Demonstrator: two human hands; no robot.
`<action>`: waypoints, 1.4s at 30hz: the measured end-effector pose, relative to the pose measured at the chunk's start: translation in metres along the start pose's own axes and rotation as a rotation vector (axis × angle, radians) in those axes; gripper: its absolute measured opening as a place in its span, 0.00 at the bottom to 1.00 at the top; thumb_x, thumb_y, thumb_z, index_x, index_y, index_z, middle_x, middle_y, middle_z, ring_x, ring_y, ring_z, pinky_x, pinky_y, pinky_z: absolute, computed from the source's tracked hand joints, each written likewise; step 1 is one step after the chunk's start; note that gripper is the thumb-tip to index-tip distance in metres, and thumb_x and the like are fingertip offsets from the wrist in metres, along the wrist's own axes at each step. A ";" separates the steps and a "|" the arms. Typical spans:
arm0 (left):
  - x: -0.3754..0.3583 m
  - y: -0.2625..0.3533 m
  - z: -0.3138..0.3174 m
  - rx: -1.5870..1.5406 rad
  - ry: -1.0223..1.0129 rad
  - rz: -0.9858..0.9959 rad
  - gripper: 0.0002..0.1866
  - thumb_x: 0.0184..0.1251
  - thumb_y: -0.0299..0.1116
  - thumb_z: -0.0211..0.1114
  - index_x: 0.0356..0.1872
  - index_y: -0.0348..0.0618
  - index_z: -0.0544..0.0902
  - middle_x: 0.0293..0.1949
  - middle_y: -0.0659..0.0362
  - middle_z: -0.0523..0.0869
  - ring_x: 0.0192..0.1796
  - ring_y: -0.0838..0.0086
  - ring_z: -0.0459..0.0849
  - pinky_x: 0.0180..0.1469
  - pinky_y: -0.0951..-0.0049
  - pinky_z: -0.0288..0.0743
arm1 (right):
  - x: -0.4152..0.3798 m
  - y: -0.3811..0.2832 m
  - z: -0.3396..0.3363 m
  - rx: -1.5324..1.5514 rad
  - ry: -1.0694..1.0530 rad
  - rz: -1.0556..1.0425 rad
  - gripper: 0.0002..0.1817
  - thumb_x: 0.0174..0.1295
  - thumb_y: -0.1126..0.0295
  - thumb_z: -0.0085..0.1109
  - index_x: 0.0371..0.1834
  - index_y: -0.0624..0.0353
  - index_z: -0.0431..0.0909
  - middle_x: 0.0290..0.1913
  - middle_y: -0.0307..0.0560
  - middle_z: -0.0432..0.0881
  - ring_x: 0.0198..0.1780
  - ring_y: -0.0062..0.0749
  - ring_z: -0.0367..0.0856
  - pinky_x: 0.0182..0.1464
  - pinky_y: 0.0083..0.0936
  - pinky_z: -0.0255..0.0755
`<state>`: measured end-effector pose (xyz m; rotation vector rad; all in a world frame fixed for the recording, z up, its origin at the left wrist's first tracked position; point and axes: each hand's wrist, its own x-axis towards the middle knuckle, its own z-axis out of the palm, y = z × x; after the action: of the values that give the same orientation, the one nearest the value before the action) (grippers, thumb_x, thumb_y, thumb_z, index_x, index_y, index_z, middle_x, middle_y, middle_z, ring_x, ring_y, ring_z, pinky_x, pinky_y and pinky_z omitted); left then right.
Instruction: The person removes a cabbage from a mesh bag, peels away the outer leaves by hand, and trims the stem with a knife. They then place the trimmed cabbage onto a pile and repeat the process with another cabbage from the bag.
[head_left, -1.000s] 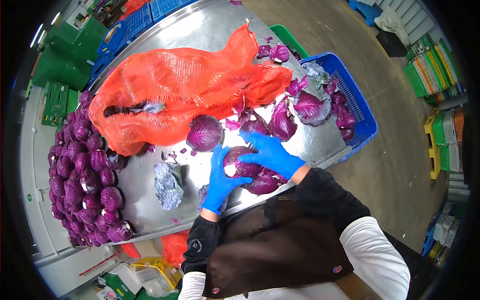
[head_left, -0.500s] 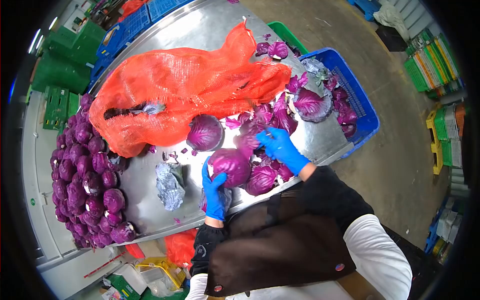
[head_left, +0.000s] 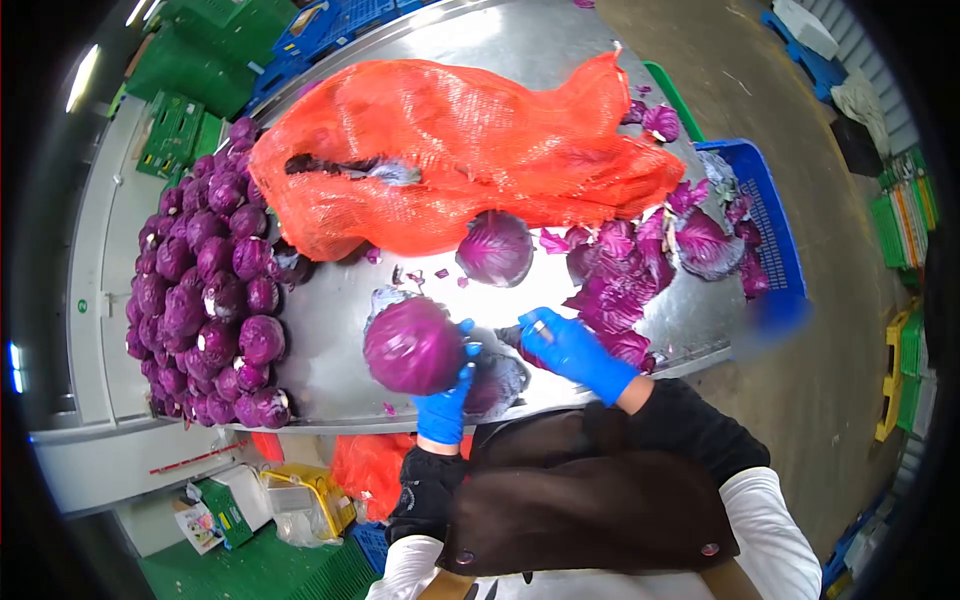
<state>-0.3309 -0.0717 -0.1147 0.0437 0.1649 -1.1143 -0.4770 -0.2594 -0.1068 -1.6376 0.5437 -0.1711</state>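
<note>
My left hand [head_left: 447, 400], in a blue glove, grips a round red cabbage [head_left: 412, 345] from below and holds it just above the steel table [head_left: 330, 300], near the front edge. My right hand [head_left: 572, 350], also gloved in blue, hovers a little to the right of that cabbage. Its fingers are curled round a small silvery thing that looks like a small knife [head_left: 540, 325]. A greyish outer leaf [head_left: 500, 382] lies on the table between the two hands.
A second cabbage [head_left: 495, 248] sits farther back beside an orange mesh sack [head_left: 450, 150]. Several trimmed cabbages [head_left: 200, 290] are piled at the table's left. Loose purple leaves [head_left: 620, 270] lie at the right, next to a blue crate [head_left: 765, 215] holding more leaves.
My left hand has carried the cabbage to the left and lifted it. My right hand has come away from the leaf pile toward the front edge. The view has shifted left.
</note>
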 end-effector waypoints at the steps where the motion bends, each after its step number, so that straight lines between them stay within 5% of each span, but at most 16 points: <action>1: -0.005 0.012 0.006 0.028 -0.040 0.047 0.33 0.72 0.49 0.48 0.71 0.40 0.53 0.67 0.39 0.61 0.60 0.39 0.71 0.50 0.49 0.78 | 0.005 -0.004 0.018 0.109 -0.112 -0.035 0.17 0.65 0.63 0.55 0.53 0.60 0.72 0.46 0.50 0.81 0.46 0.35 0.81 0.48 0.31 0.74; 4: -0.030 0.045 0.026 0.312 0.063 0.279 0.30 0.70 0.47 0.48 0.69 0.44 0.59 0.65 0.43 0.67 0.51 0.55 0.77 0.39 0.68 0.75 | 0.024 -0.014 0.082 0.124 -0.353 -0.040 0.14 0.66 0.69 0.53 0.52 0.61 0.73 0.44 0.47 0.81 0.45 0.32 0.82 0.49 0.29 0.74; 6: -0.046 0.076 0.018 0.295 0.099 0.367 0.32 0.69 0.49 0.49 0.69 0.43 0.58 0.66 0.43 0.66 0.53 0.53 0.78 0.41 0.65 0.76 | 0.041 -0.015 0.115 0.174 -0.503 0.044 0.14 0.66 0.69 0.50 0.52 0.62 0.72 0.44 0.52 0.81 0.43 0.35 0.82 0.50 0.31 0.73; 8: -0.060 0.099 0.018 0.279 0.251 0.514 0.35 0.67 0.53 0.52 0.70 0.44 0.58 0.66 0.42 0.66 0.54 0.50 0.77 0.45 0.60 0.78 | 0.055 0.026 0.133 -0.437 -0.487 -0.441 0.15 0.65 0.68 0.52 0.53 0.62 0.73 0.44 0.53 0.81 0.43 0.33 0.82 0.49 0.29 0.74; 10: -0.064 0.130 0.005 0.307 0.338 0.662 0.44 0.56 0.65 0.57 0.68 0.45 0.60 0.64 0.40 0.68 0.56 0.44 0.75 0.49 0.51 0.80 | 0.048 0.080 0.132 -0.091 -0.270 -0.222 0.18 0.63 0.68 0.55 0.55 0.65 0.73 0.45 0.51 0.81 0.42 0.31 0.81 0.49 0.26 0.73; 12: -0.062 0.136 0.028 0.310 0.351 0.600 0.47 0.53 0.70 0.55 0.66 0.45 0.63 0.61 0.41 0.71 0.56 0.42 0.75 0.48 0.49 0.79 | 0.041 0.068 0.086 0.274 -0.264 0.302 0.21 0.62 0.68 0.56 0.56 0.68 0.72 0.47 0.50 0.81 0.43 0.29 0.81 0.49 0.25 0.73; 14: -0.058 0.147 0.034 0.284 0.258 0.512 0.46 0.53 0.71 0.54 0.65 0.46 0.65 0.59 0.42 0.73 0.56 0.44 0.75 0.52 0.46 0.77 | 0.025 0.110 0.038 0.057 -0.169 0.143 0.20 0.62 0.69 0.53 0.55 0.70 0.73 0.47 0.49 0.82 0.43 0.29 0.81 0.48 0.25 0.73; 15: -0.050 0.152 0.034 0.299 0.346 0.581 0.46 0.52 0.72 0.54 0.65 0.47 0.65 0.59 0.43 0.73 0.56 0.45 0.75 0.54 0.45 0.75 | 0.009 0.049 0.011 0.146 -0.052 0.323 0.18 0.62 0.68 0.53 0.52 0.66 0.75 0.44 0.51 0.82 0.43 0.32 0.81 0.47 0.27 0.73; 18: -0.016 0.184 0.040 0.257 0.451 0.679 0.46 0.52 0.72 0.54 0.64 0.49 0.66 0.59 0.45 0.73 0.56 0.48 0.75 0.58 0.45 0.72 | -0.022 0.048 -0.041 -0.416 0.226 0.247 0.12 0.63 0.67 0.54 0.46 0.62 0.77 0.37 0.54 0.83 0.36 0.36 0.83 0.40 0.32 0.75; 21: 0.032 0.223 0.069 0.252 0.456 0.855 0.45 0.51 0.71 0.56 0.65 0.53 0.66 0.61 0.47 0.72 0.58 0.47 0.74 0.59 0.47 0.72 | -0.040 0.052 -0.056 -0.390 0.430 0.259 0.10 0.64 0.68 0.54 0.43 0.61 0.78 0.21 0.43 0.80 0.25 0.28 0.79 0.32 0.27 0.73; 30: 0.124 0.396 0.095 0.026 0.165 0.832 0.46 0.50 0.66 0.63 0.68 0.55 0.62 0.68 0.51 0.63 0.68 0.48 0.63 0.65 0.35 0.61 | -0.035 0.002 0.014 -0.130 0.193 0.279 0.10 0.62 0.75 0.55 0.47 0.61 0.78 0.33 0.38 0.82 0.31 0.18 0.79 0.37 0.19 0.73; 32: 0.135 0.404 0.106 0.047 0.234 0.908 0.49 0.50 0.65 0.64 0.70 0.50 0.59 0.69 0.50 0.62 0.70 0.48 0.58 0.67 0.37 0.57 | -0.026 -0.006 0.025 -0.087 0.196 0.286 0.11 0.63 0.75 0.55 0.48 0.61 0.78 0.34 0.39 0.83 0.32 0.18 0.79 0.38 0.19 0.73; 35: 0.154 0.440 0.086 0.214 -0.037 0.907 0.53 0.49 0.65 0.65 0.70 0.40 0.58 0.70 0.44 0.59 0.71 0.45 0.57 0.68 0.40 0.57 | -0.012 -0.018 0.033 0.004 0.221 0.321 0.11 0.63 0.75 0.55 0.48 0.61 0.78 0.35 0.40 0.83 0.34 0.17 0.79 0.41 0.19 0.73; 38: 0.167 0.453 0.104 0.400 0.268 0.979 0.64 0.47 0.59 0.70 0.72 0.46 0.31 0.68 0.34 0.55 0.69 0.40 0.58 0.68 0.41 0.56 | -0.004 -0.017 0.036 0.036 0.267 0.357 0.11 0.64 0.73 0.55 0.48 0.62 0.78 0.37 0.41 0.83 0.37 0.18 0.79 0.44 0.20 0.73; 40: 0.181 0.456 0.108 0.333 0.354 0.859 0.58 0.48 0.59 0.70 0.73 0.48 0.44 0.69 0.39 0.57 0.70 0.44 0.58 0.68 0.41 0.56 | 0.001 -0.007 0.035 0.024 0.280 0.353 0.11 0.64 0.73 0.55 0.48 0.62 0.78 0.38 0.42 0.84 0.38 0.19 0.80 0.45 0.20 0.73; 42: 0.192 0.462 0.082 0.778 0.327 0.884 0.47 0.51 0.58 0.68 0.70 0.51 0.59 0.69 0.48 0.60 0.70 0.49 0.58 0.66 0.43 0.56 | 0.006 0.004 0.034 0.050 0.295 0.257 0.11 0.65 0.71 0.56 0.48 0.62 0.79 0.40 0.43 0.84 0.42 0.21 0.80 0.49 0.21 0.72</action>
<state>0.1744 -0.0488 -0.0857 0.9119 -0.0161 -0.2223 -0.4585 -0.2319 -0.1175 -1.4866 0.9610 -0.2349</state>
